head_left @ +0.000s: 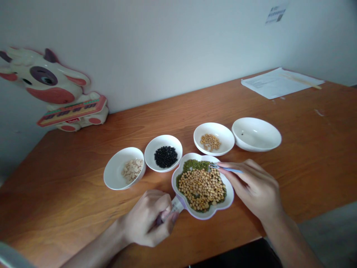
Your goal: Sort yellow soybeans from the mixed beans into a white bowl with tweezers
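My left hand (pixel 152 217) is wrapped round the handle of a white and lilac flower-shaped pan (pixel 229 201). Inside the pan, soybeans (pixel 202 186) lie over and among green mung beans (pixel 195 165). Between the thumb and fingers of my right hand (pixel 256 186) is a pair of blue tweezers (pixel 230 169), its metal tips at the pan's upper right, over the beans. Whether the tips pinch a bean is too small to tell. Just behind the pan, a white bowl (pixel 228 138) holds some soybeans.
A bowl (pixel 107 175) of pale flat pieces and a bowl (pixel 149 156) of black beans stand left. One white bowl (pixel 262 136) at right has a dark speck inside. A cow-shaped toy keyboard (pixel 72 96) stands back left; a paper sheet (pixel 267 83) lies back right.
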`<state>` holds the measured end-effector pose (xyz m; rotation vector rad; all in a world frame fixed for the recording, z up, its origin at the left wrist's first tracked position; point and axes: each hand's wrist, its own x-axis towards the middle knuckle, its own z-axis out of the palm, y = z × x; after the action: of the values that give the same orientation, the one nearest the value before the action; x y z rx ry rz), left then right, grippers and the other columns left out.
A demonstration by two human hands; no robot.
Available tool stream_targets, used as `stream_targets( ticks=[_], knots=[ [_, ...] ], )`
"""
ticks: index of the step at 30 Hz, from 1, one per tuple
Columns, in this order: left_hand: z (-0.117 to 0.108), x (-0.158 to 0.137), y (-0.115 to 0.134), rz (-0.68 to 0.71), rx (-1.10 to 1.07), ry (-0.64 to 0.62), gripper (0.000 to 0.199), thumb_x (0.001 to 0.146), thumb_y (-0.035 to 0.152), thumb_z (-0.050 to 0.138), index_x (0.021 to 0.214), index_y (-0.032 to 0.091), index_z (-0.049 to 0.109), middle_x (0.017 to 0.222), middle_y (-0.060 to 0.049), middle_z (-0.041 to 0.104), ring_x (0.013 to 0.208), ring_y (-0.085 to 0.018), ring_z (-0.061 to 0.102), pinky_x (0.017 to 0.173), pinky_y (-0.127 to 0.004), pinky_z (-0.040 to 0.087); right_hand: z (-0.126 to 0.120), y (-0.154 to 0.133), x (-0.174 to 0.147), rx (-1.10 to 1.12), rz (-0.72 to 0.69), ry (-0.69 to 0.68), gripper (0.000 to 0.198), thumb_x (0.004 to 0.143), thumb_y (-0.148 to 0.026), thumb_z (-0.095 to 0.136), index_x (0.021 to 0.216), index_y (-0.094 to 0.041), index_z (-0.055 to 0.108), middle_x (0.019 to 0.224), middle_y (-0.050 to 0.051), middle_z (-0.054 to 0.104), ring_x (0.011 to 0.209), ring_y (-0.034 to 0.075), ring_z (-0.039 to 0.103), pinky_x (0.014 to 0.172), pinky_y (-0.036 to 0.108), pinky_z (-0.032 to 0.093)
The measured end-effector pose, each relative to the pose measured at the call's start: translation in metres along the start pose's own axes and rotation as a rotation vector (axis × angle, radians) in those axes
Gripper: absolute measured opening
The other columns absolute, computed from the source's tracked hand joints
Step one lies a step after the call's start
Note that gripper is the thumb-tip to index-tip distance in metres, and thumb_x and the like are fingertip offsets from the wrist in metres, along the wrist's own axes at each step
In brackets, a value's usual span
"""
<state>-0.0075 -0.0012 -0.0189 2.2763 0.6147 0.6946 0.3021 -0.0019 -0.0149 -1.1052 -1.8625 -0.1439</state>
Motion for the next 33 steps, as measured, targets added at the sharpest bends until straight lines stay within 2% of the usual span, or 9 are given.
stream_targets(
  ticks=[9,15,20,33],
  knots=[
    [-0.0002,-0.0003,-0.0001,-0.009,0.001,-0.012,0.029,0.092,0.009,0.055,0.084,0.025,0.032,0.064,0.006,0.046,0.054,-0.011,0.038,0.053,-0.029,0.029,-0.0019,-0.0003,-0.0029,0.022,0.016,0.008,0.035,0.089,-0.006,0.075,0.115,-0.030,0.077,0.100,-0.002,0.084,0.076,0.016,0.077,0.071,0.032,0.061],
    [-0.0005,0.0005,-0.0003,0.000,0.005,-0.007,0.029,0.091,0.008,0.055,0.084,0.025,0.032,0.064,0.006,0.046,0.054,-0.011,0.038,0.053,-0.030,0.028,-0.0051,0.0008,-0.0072,-0.002,0.063,0.115,0.044,0.084,-0.003,0.079,0.119,-0.029,0.076,0.103,0.000,0.084,0.076,0.018,0.076,0.067,0.033,0.060],
    [0.0001,-0.0002,-0.0006,0.001,-0.005,-0.004,0.029,0.090,0.007,0.055,0.082,0.025,0.033,0.063,0.006,0.047,0.053,-0.011,0.038,0.052,-0.031,0.029,-0.0025,0.0008,-0.0030,0.064,0.033,0.074,0.040,0.085,-0.004,0.079,0.117,-0.029,0.076,0.099,0.000,0.084,0.074,0.018,0.076,0.067,0.034,0.061],
    [0.0000,0.0004,0.0004,-0.003,0.007,0.005,0.029,0.091,0.009,0.055,0.084,0.025,0.032,0.064,0.007,0.045,0.054,-0.011,0.036,0.053,-0.029,0.027,-0.0027,0.0011,-0.0016,-0.006,0.004,0.022,0.030,0.086,-0.005,0.078,0.108,-0.025,0.075,0.096,0.000,0.084,0.071,0.016,0.073,0.069,0.032,0.059]
  ],
)
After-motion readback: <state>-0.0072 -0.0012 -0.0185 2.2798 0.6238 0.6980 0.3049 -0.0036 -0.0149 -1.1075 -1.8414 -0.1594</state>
